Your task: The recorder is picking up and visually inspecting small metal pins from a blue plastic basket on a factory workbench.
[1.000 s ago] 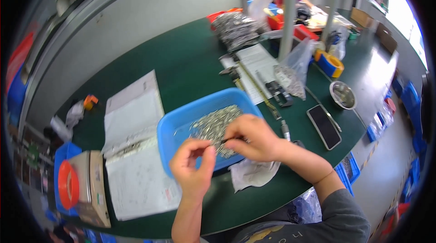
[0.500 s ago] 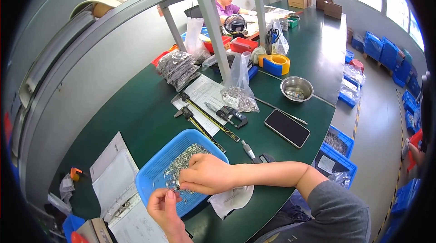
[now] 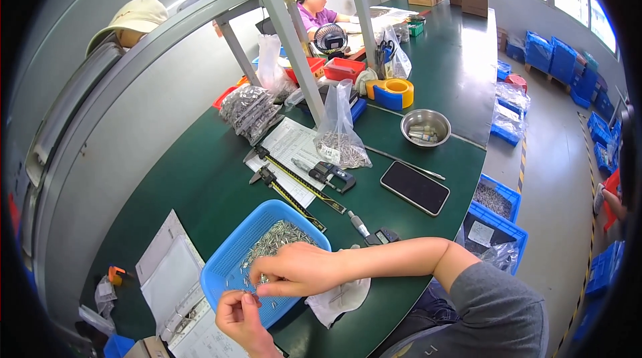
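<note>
A blue plastic tray (image 3: 231, 261) holding several small metal pins (image 3: 275, 237) sits on the green bench near its front edge. My right hand (image 3: 297, 269) lies over the tray's near side, fingertips pinched on a small metal pin. My left hand (image 3: 242, 314) is just below the tray's front rim, fingers curled around small metal pins, almost touching the right fingertips. A crumpled white cloth (image 3: 340, 298) lies under my right wrist.
White papers (image 3: 172, 274) lie left of the tray. Calipers (image 3: 328, 172), a long ruler (image 3: 301, 184), a black phone (image 3: 414, 187), a bag of parts (image 3: 341, 144), a steel bowl (image 3: 426, 127) and a tape roll (image 3: 394, 90) stand further back. Another person (image 3: 317, 7) sits far behind the shelf posts.
The view has tilted up, so the tray and my hands sit lower in the picture. My hands stay together at the tray's near side, still pinching pins.
</note>
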`<state>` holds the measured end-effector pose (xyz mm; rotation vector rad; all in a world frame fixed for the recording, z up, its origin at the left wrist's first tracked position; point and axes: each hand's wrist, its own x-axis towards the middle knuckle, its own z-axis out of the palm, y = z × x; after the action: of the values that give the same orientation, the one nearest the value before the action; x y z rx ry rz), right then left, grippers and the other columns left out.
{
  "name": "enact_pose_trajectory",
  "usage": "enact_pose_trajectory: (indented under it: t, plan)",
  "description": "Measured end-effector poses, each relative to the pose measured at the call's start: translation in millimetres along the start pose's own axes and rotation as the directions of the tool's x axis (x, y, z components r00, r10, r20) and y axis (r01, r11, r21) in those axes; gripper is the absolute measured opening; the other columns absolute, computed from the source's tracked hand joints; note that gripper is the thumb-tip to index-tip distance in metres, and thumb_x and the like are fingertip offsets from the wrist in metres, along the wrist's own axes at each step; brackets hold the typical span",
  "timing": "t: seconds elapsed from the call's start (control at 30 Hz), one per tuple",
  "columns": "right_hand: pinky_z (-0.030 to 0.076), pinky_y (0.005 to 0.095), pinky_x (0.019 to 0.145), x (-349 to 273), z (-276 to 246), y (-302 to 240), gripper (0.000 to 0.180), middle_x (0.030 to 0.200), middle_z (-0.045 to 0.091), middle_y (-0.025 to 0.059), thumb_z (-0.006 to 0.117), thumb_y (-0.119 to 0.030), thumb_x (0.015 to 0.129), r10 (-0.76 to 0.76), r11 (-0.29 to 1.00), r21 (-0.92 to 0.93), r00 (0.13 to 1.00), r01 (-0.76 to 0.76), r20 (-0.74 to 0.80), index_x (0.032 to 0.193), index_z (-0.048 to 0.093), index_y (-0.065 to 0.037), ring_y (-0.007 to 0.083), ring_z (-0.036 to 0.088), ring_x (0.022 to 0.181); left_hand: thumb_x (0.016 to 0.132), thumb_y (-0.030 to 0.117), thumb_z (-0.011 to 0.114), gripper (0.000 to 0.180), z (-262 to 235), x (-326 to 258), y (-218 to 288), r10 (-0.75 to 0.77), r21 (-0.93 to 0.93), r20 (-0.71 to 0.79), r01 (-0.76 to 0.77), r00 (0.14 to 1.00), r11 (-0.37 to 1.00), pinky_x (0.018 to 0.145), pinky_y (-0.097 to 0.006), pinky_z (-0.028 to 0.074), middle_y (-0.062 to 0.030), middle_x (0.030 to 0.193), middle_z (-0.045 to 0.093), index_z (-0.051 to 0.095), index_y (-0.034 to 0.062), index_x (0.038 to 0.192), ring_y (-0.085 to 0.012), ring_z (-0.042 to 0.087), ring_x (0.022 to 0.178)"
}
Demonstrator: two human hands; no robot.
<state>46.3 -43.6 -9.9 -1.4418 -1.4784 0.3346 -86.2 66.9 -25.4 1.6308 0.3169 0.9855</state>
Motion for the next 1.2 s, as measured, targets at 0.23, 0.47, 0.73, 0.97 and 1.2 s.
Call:
enact_pose_trajectory:
  t: [0.23, 0.47, 0.73, 0.97, 1.2]
  plan:
    - [0.038, 0.0341, 0.051, 0, 5, 3, 0.018, 0.059, 0.051, 0.0056, 0.056, -0.022, 0.085, 0.056, 0.987, 0.152, 0.998, -0.053, -0.017, 0.092, 0.047, -0.008, 0.0235, 0.050, 0.053, 0.080, 0.004, 0.056, 0.007, 0, -1, 0, 0.006, 0.000, -0.004, -0.006, 1.000, 1.000, 0.056, -0.021, 0.041, -0.0043, 0.072, 0.051, 0.051, 0.0000, 0.075, -0.0093, 0.048, 0.061]
    - [0.036, 0.0327, 0.050, 0, 1, -3, 0.023, 0.056, 0.044, 0.0044, 0.057, -0.021, 0.084, 0.071, 0.988, 0.132, 0.996, -0.077, 0.049, 0.098, 0.044, -0.008, 0.0204, 0.046, 0.051, 0.078, 0.000, 0.054, 0.006, 4, 0, 2, 0.012, -0.035, -0.008, -0.012, 1.000, 0.999, 0.055, -0.020, 0.040, -0.0048, 0.074, 0.049, 0.050, -0.0007, 0.074, -0.0089, 0.048, 0.062]
    - [0.037, 0.0387, 0.052, -1, 7, -2, 0.021, 0.061, 0.050, 0.0078, 0.058, -0.022, 0.082, 0.049, 0.993, 0.104, 0.999, -0.048, -0.007, 0.092, 0.046, -0.007, 0.0267, 0.051, 0.056, 0.082, 0.009, 0.053, 0.012, -5, -1, -4, 0.077, 0.064, -0.031, -0.075, 0.997, 0.995, 0.056, -0.022, 0.037, -0.0028, 0.072, 0.049, 0.048, 0.0017, 0.074, -0.0090, 0.045, 0.061]
    - [0.045, 0.0385, 0.058, 0, 6, 4, 0.030, 0.085, 0.059, 0.0114, 0.063, -0.023, 0.078, 0.117, 0.991, 0.060, 0.993, -0.118, 0.018, 0.097, 0.045, -0.009, 0.0295, 0.060, 0.071, 0.077, 0.001, 0.056, 0.006, 0, -1, -3, 0.058, -0.015, -0.029, -0.058, 0.998, 0.998, 0.056, -0.022, 0.038, -0.0031, 0.070, 0.049, 0.051, 0.0010, 0.074, -0.0095, 0.046, 0.062]
    - [0.041, 0.0363, 0.052, 2, 6, 4, 0.016, 0.068, 0.057, 0.0088, 0.057, -0.023, 0.082, 0.001, 0.999, -0.043, 1.000, -0.001, -0.006, 0.087, 0.053, -0.008, 0.0285, 0.056, 0.060, 0.079, -0.003, 0.056, 0.004, 4, 1, 1, 0.027, -0.119, 0.010, -0.025, 1.000, 0.993, 0.056, -0.020, 0.041, -0.0056, 0.076, 0.052, 0.052, -0.0025, 0.077, -0.0090, 0.049, 0.063]
